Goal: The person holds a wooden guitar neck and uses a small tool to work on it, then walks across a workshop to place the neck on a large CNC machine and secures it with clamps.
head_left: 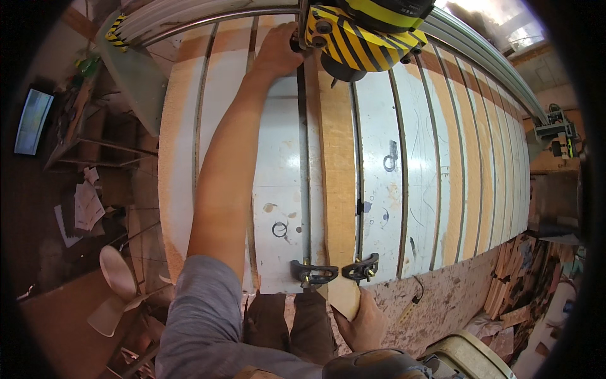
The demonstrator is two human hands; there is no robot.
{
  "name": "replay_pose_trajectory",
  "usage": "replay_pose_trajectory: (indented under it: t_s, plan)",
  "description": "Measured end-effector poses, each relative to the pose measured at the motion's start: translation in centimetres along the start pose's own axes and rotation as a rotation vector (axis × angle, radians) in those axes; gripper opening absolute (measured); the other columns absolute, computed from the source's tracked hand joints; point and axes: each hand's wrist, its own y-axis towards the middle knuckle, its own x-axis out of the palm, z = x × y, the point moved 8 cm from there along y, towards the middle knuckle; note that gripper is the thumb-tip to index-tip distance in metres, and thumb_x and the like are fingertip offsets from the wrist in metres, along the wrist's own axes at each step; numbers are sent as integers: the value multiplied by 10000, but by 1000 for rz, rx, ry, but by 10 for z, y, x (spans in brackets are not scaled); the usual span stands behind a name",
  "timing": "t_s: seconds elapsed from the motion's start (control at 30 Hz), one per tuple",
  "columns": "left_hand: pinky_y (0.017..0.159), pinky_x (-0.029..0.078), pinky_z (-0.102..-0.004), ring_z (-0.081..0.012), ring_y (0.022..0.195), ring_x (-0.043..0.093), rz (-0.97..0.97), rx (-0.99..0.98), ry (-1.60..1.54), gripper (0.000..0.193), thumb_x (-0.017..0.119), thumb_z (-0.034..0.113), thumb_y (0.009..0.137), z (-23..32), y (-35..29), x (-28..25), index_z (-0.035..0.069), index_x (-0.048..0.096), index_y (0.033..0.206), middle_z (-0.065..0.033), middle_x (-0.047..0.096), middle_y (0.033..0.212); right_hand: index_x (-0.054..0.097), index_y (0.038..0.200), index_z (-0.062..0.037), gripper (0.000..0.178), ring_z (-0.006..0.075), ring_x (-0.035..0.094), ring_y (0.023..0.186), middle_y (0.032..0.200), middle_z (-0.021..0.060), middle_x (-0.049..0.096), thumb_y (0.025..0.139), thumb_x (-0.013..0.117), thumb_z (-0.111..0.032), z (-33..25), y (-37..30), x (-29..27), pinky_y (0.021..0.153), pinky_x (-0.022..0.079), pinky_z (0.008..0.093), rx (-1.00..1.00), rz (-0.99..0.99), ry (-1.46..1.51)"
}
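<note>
A long wooden board (339, 170) lies lengthwise on the slotted white bed (278, 177) of a CNC router, its near end jutting past the bed's edge. My right hand (364, 321) grips that near end from the right side. Stretched far forward, my left hand (278, 50) is closed beside the board's far end, near a dark part; what its fingers hold is hidden. Two black step clamps with bolts, a left clamp (314, 273) and a right clamp (361, 268), flank the board near the front edge. The router head (363, 41), with yellow-black stripes, hangs over the far end.
A metal gantry rail (221, 19) crosses the far side. To the left stand a chair (118, 275), papers (88, 207) and a lit screen (33, 122). Wood offcuts (505, 284) pile up at right. Sawdust coats parts of the bed.
</note>
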Motion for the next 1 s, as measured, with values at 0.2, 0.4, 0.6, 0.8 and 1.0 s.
replay_pose_trajectory:
  t_s: [0.2, 0.4, 0.6, 0.8, 1.0]
  plan:
    - [1073, 457, -439, -390, 1235, 557, -142, 54, 2, 628, 714, 59, 760, 23, -2, -8, -9, 527, 1355, -229, 637, 1264, 611, 1170, -93, 522, 386, 689, 824, 951, 147, 699, 734, 842, -263, 0, 0, 2, 667, 537, 457, 13, -16, -2]
    - [1018, 482, -452, -410, 1157, 595, -116, 75, 24, 602, 674, 5, 740, 10, 7, -2, -17, 514, 1320, -257, 666, 1143, 594, 1206, -93, 574, 379, 689, 829, 953, 138, 697, 708, 840, -237, 3, -1, 5, 671, 538, 452, 16, -49, -62]
    - [982, 504, -461, -434, 1097, 619, -71, 123, 37, 591, 670, -2, 720, 19, 3, -12, 0, 535, 1295, -263, 671, 1102, 588, 1214, -88, 583, 367, 693, 833, 957, 140, 692, 698, 831, -209, -2, -1, 2, 668, 544, 446, 11, -31, -43]
    - [993, 506, -453, -417, 1124, 620, -231, 71, 42, 637, 687, 27, 729, 10, 14, -7, 30, 533, 1346, -253, 676, 1127, 619, 1164, -95, 503, 393, 694, 857, 955, 164, 707, 767, 840, -311, -1, -1, 2, 694, 544, 470, 60, -27, -33]
    - [1044, 492, -418, -387, 1204, 592, -255, 58, 139, 666, 687, 18, 738, 8, 16, 1, 2, 511, 1380, -243, 639, 1250, 620, 1154, -98, 493, 398, 690, 857, 957, 162, 705, 769, 839, -313, -6, 0, -2, 698, 543, 468, 45, -11, -20]
